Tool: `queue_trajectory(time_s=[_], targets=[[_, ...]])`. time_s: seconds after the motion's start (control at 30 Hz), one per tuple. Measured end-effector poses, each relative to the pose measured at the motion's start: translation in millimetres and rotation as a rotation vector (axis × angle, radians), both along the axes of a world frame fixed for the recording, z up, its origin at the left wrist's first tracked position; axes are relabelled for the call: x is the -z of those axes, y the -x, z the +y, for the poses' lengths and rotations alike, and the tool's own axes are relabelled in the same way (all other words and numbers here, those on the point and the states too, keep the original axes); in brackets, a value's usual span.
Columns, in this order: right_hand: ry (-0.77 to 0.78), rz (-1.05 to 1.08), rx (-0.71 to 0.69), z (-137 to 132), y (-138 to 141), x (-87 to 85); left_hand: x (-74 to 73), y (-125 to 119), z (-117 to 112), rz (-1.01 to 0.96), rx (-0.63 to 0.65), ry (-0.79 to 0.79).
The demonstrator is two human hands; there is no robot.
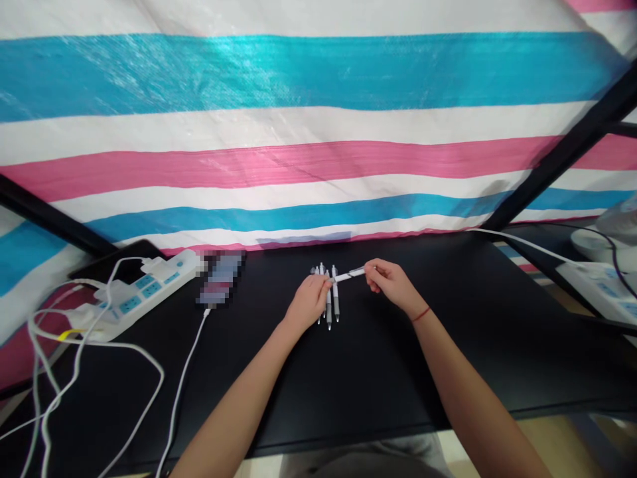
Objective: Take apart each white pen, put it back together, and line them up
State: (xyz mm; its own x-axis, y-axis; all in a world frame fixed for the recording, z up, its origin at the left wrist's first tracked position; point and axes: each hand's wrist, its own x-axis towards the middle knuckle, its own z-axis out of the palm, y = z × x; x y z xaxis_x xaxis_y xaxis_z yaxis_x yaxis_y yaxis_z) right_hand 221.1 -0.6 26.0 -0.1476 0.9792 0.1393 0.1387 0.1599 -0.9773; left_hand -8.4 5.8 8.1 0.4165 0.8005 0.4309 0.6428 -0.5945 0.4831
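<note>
A white pen is held level between my two hands, above the black table. My left hand is closed on its left end, and my right hand pinches the other end. Beneath and beside my left fingers, several white pens with grey grips lie side by side with their tips toward me. My left hand partly covers some of these pens. A thin red string circles my right wrist.
On the left, a white power strip with plugs and tangled white cables lies near a phone on a charging cable. Another power strip is at the right. A striped sheet hangs behind the black table.
</note>
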Motion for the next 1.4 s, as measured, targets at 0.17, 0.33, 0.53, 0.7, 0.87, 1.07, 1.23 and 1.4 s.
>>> queue_trajectory(time_s=[0.17, 0.33, 0.53, 0.7, 0.87, 1.07, 1.23, 1.4], targets=[[-0.03, 0.031, -0.005, -2, -1, -2.7, -2.7, 0, -1, -0.081, 0.006, 0.082], [0.099, 0.138, 0.065, -1, 4, -3.6, 2.1, 5, 3, -0.249, -0.027, 0.104], [0.264, 0.319, 0.144, 4, 4, 2.6, 6.8, 10, 8, -0.279, -0.019, 0.102], [0.269, 0.34, 0.136, 4, 6, 6.5, 3.6, 9, 7, -0.234, -0.006, 0.047], [0.191, 0.258, 0.142, 4, 6, 8.3, 3.6, 6, 4, -0.315, -0.076, 0.067], [0.186, 0.19, 0.148, 3, 2, 7.8, 5.8, 2, 1, -0.381, -0.122, 0.127], [0.253, 0.311, 0.13, 4, 2, 6.2, 5.7, 0, 1, -0.456, -0.238, 0.207], [0.327, 0.252, 0.173, 4, 3, 5.9, 5.7, 0, 1, -0.487, -0.259, 0.256]])
